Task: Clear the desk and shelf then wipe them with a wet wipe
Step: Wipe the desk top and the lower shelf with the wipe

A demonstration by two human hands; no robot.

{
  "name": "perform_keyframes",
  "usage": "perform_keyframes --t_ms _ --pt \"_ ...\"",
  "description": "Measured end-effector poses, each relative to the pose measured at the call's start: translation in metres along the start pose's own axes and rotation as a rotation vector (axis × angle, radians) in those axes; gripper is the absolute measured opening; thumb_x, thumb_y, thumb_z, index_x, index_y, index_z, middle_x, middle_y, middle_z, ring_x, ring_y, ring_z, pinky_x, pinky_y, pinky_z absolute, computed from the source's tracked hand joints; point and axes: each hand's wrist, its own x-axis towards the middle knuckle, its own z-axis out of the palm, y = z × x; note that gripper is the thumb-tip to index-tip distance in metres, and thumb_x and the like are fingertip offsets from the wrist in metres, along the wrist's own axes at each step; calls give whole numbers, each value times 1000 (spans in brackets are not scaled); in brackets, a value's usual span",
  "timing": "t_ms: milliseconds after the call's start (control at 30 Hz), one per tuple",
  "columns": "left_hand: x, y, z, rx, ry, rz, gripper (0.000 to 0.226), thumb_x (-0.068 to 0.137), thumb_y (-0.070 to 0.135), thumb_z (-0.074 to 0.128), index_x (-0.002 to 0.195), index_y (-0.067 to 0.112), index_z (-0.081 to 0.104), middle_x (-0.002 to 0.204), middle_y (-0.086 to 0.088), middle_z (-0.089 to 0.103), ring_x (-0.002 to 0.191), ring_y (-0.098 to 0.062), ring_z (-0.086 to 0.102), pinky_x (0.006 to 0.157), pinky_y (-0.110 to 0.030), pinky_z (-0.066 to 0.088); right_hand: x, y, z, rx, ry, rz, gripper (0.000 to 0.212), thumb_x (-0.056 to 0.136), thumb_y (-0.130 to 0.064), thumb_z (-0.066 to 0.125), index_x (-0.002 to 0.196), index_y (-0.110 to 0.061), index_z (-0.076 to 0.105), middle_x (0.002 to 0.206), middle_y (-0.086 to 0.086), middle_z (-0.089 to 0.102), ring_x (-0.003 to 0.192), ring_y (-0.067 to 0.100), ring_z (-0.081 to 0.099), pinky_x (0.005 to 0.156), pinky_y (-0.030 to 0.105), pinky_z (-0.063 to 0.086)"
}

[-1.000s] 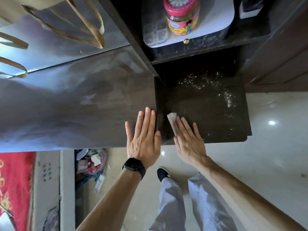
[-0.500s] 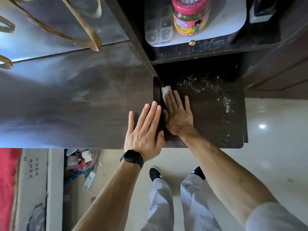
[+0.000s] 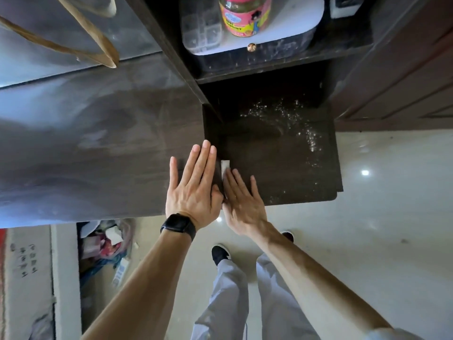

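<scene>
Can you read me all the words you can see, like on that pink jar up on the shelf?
Pink jar: the label has printed words and a cartoon picture, but they are too blurred to read.
White box on the floor: dark handwritten marks, too small and blurred to read.
Nothing else shows writing.

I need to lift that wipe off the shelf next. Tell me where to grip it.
Pinch the wet wipe at its free far end, the only part showing beyond the right hand that presses it flat. Come from above and the far side; the rest lies under the palm, hard against the left hand.
</scene>
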Motion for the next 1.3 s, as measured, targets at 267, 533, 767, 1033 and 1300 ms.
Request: perform_keyframes --t_ms 267,533,767,1033,1300 --pt "-2 1 2 -6 19 9 73 89 34 30 157 18 7 164 3 -3 150 -13 -9 120 -47 -13 -85 81 0 -65 143 505 63 103 -46 8 157 -16 -5 166 1 -8 153 16 -10 123 49 -2" --pt "-4 -1 5 -40 41 20 73 91 33 33 157 19 4 165 3 0 151 -14 -5 121 -54 -2 -50 -6 23 -63 59 76 92 85 -45 53 158 -10 9 167 6 5 154 20 -5 123 52 4" --pt "-4 -2 8 -79 62 33 73 92 33 35 157 19 5 165 3 0 151 -14 -5 121 -53 -3 -58 -2 25 -128 124 194 99 85 -44 61 158 -10 4 167 6 1 154 20 -6 123 52 6" --pt "-5 -4 8 -114 107 62 67 97 34 29 157 18 5 165 3 -1 151 -13 -7 121 -53 -4 -71 31 -2 -168 250 622 82 76 -14 70 148 -3 33 150 14 39 126 32 43 97 41 43" --pt "-79 -44 7 -218 140 61 62 101 36 24 157 25 2 164 6 -9 150 -14 -13 120 -55 -7 -79 12 -1 235 315 703 64 97 -9 55 152 -14 22 127 21 49 104 35 61 88 39 53"
